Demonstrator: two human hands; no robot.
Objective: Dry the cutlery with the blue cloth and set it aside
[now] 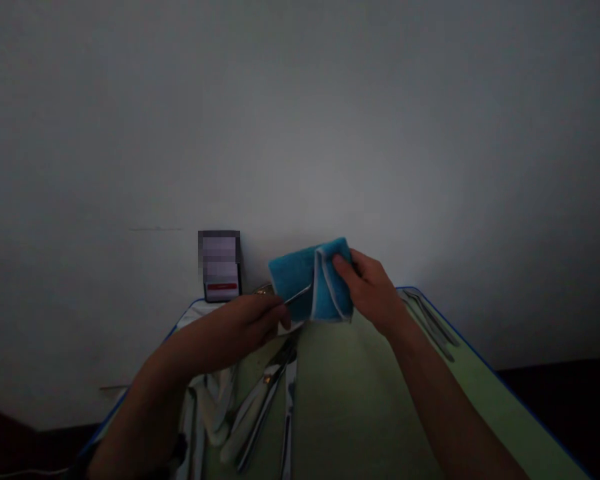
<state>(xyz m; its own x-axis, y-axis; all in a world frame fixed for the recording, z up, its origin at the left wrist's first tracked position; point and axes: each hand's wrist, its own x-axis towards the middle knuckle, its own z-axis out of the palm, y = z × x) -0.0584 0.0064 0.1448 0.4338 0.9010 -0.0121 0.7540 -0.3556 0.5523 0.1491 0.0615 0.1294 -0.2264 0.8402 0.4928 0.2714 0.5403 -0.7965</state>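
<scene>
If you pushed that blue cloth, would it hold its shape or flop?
The cloth would probably flop: its folded end hangs in loose layers from the right hand. It looks thin enough to be light. The fuzzy-looking surface suggests it wouldn't slip easily.

Left hand (263,317) and right hand (373,290): bare, five-fingered type. Forearms: bare, tapering toward the wrists. Dark material (181,448) borders the lower left forearm; type indistinct.
</scene>
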